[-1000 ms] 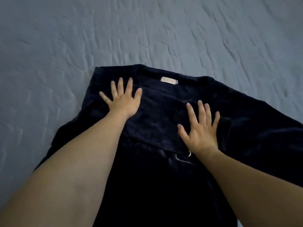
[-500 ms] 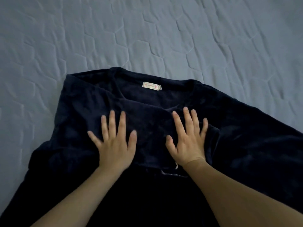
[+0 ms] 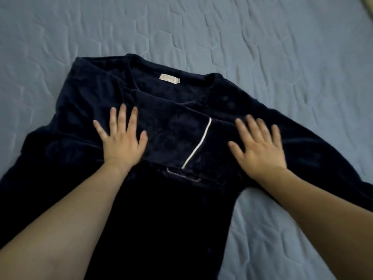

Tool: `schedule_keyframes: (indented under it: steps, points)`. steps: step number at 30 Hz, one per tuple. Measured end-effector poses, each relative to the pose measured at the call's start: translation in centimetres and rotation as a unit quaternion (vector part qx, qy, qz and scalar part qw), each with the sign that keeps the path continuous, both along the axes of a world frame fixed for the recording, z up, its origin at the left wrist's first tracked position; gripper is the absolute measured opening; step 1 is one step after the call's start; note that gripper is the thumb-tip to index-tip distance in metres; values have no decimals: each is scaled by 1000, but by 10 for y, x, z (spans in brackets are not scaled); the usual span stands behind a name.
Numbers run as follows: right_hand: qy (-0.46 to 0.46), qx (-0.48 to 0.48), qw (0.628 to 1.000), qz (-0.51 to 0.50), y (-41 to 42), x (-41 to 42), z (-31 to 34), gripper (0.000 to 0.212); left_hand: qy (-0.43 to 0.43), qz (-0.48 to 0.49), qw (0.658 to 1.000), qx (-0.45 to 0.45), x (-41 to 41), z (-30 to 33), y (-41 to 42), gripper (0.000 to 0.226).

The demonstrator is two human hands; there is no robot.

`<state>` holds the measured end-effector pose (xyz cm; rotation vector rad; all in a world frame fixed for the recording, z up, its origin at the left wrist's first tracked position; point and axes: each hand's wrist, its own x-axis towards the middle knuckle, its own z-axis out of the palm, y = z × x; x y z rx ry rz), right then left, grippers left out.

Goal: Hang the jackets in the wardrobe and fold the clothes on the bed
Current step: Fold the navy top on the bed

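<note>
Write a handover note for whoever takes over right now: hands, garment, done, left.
Left hand: open, flat on the dark navy fleece garment, palm down on its folded-over panel; no grip.
Right hand: open, fingers spread, on the garment's right side, motion-blurred.
Garment lies spread on the quilted blue bedspread, collar with its pale label away from the person, white-piped edge between the hands.
Done: laid out, one panel folded across the chest.
Left: sleeves and body not yet folded. Wardrobe and jackets not in view.
</note>
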<state>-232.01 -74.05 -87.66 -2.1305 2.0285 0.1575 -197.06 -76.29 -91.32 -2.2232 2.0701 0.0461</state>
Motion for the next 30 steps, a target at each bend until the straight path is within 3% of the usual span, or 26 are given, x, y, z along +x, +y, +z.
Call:
schedule_keyframes:
  steps: [3, 4, 6, 8, 10, 12, 14, 18, 23, 25, 28, 30]
  points:
    - [22, 108, 990, -86, 28, -83, 16, 76, 24, 103, 994, -19, -41, 28, 8, 66]
    - [20, 132, 985, -108, 41, -108, 22, 79, 57, 93, 993, -43, -69, 41, 17, 66]
    - [20, 166, 973, -159, 65, -145, 29, 87, 109, -42, 992, -53, -130, 52, 45, 69]
    - [4, 204, 956, -210, 90, -177, 39, 98, 121, -158, 978, 55, -195, 50, 82, 73]
    - [-1, 234, 947, -221, 110, -208, 47, 109, 108, -100, 971, 188, -243, 41, 107, 80]
    - [29, 248, 947, -199, 124, -242, 53, 111, 120, -23, 968, 219, -280, 41, 117, 89]
    - [30, 276, 942, -189, 132, -279, 58, 109, 130, -62, 971, 193, -317, 50, 128, 95]
    - [26, 301, 938, -168, 148, -362, 64, 89, 113, -238, 954, 142, -387, 68, 182, 92]
    - [-155, 291, 908, -259, 174, -428, 68, 28, 77, -379, 919, 69, -463, 68, 242, 78]
    - [-260, 277, 876, -298, 183, -433, 69, 21, 74, -395, 913, 69, -501, 68, 259, 77]
    - [-393, 305, 794, -350, 198, -436, 75, 11, 37, -381, 916, 121, -552, 76, 272, 77]
    - [-446, 305, 755, -373, 206, -439, 81, 5, 20, -351, 929, 119, -571, 81, 272, 64]
